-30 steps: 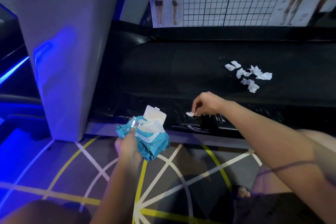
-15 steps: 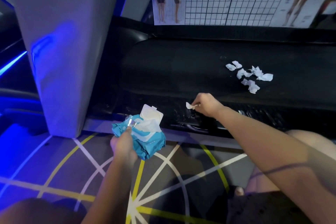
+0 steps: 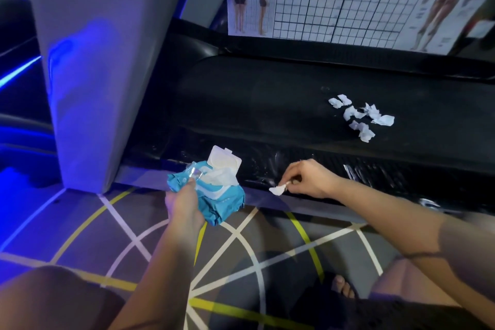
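— Where's the wipe?

— A small white scrap [image 3: 277, 190] is pinched between the thumb and fingertips of the right hand [image 3: 308, 179]. It sits at the near lower edge of the treadmill rail [image 3: 375, 175], just above the floor [image 3: 241, 244]. I can't tell whether it touches the rail.

— And the left hand?

— The left hand [image 3: 184, 203] grips the blue pack [image 3: 219, 201], fingers curled round it. The lid [image 3: 225, 163] is flipped up and a wipe bulges out. The pack hangs over the floor, just beside the rail's edge, near the scrap but apart from it.

— Room to move?

— Leftward it's tight, with the column [image 3: 107, 75] standing close behind the pack. Rightward the rail lies open, streaked wet. Beyond it the belt [image 3: 254, 104] carries only crumpled wipes [image 3: 361, 118], well apart from both hands.
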`<state>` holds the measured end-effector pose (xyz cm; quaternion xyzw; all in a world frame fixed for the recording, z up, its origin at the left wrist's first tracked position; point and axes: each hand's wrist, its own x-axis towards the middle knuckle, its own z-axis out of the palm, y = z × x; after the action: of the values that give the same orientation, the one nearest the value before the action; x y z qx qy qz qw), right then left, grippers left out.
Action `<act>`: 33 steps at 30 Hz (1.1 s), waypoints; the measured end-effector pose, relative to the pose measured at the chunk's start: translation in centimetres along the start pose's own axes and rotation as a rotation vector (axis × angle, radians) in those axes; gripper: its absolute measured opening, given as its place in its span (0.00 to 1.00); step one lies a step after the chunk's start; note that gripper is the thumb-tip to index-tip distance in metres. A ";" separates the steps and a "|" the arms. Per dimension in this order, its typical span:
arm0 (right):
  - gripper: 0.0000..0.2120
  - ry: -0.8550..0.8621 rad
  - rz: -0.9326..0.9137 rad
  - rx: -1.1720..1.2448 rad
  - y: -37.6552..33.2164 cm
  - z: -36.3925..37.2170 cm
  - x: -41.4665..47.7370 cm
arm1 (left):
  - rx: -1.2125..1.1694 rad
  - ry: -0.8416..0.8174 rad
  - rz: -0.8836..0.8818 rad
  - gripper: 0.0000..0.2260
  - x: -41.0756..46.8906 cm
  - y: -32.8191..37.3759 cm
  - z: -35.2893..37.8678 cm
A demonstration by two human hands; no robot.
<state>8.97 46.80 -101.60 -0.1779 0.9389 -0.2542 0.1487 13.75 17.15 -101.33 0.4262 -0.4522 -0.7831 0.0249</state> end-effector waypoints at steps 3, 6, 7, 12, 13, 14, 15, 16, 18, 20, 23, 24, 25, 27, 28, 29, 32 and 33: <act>0.09 -0.003 0.144 0.105 -0.4 -1.8 0.6 | -0.040 0.022 0.004 0.14 -0.1 0.3 -0.3; 0.11 0.172 0.287 0.261 0.4 -2.9 2.0 | -0.056 0.057 -0.002 0.14 0.0 0.7 -0.7; 0.12 0.226 0.327 0.303 0.9 -3.1 2.5 | -0.059 0.061 -0.004 0.14 -0.1 0.9 -0.9; 0.13 0.359 0.411 0.216 1.9 -2.0 5.4 | -0.027 0.043 0.020 0.09 -1.2 1.5 -2.1; 0.13 0.357 0.414 0.180 1.6 -1.7 6.1 | -0.017 0.039 0.017 0.08 -1.0 1.5 -2.5; 0.13 0.338 0.412 0.162 1.3 -1.4 6.7 | -0.013 0.041 0.001 0.09 -0.9 1.5 -2.8; 0.14 0.300 0.407 0.157 1.0 -1.0 7.2 | -0.017 0.053 -0.015 0.10 -0.5 1.4 -3.2; 0.15 0.247 0.402 0.141 0.9 -0.6 7.6 | -0.030 0.064 -0.026 0.12 -0.1 1.3 -3.7; 0.18 0.139 0.365 0.067 1.0 0.1 8.0 | -0.070 0.057 -0.058 0.18 2.1 0.6 -5.0; 0.16 0.128 0.309 0.025 1.5 0.5 8.2 | -0.082 0.024 -0.090 0.25 5.5 -0.6 -6.6; 0.07 0.122 0.207 0.076 1.6 0.1 7.6 | -0.043 0.027 -0.113 0.21 4.1 0.2 -6.3; 0.04 0.094 0.160 0.104 1.4 0.0 7.2 | -0.031 0.029 -0.109 0.18 2.4 0.8 -5.8; 0.02 0.066 0.114 0.126 1.2 -0.1 6.7 | -0.021 0.033 -0.106 0.16 2.0 1.0 -5.6; 0.02 0.042 0.041 0.130 0.7 -0.3 5.8 | 0.002 0.024 -0.096 0.17 1.2 1.2 -5.3; 0.03 0.026 0.016 0.127 0.5 -0.4 5.4 | 0.016 0.012 -0.092 0.18 0.9 1.2 -5.2; 0.03 -0.001 -0.001 0.130 0.3 -0.3 5.1 | 0.020 0.004 -0.086 0.18 0.7 1.2 -5.0; 0.04 -0.107 -0.052 0.147 -0.7 -0.3 4.5 | 0.046 0.009 -0.052 0.19 0.5 1.0 -4.9; 0.05 -0.136 -0.051 0.147 -1.1 -0.5 4.4 | 0.046 -0.004 -0.034 0.20 0.1 1.1 -4.6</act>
<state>5.14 44.35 -101.46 -0.2072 0.9006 -0.3136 0.2182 16.47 13.28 -101.63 0.4325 -0.4631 -0.7736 0.0008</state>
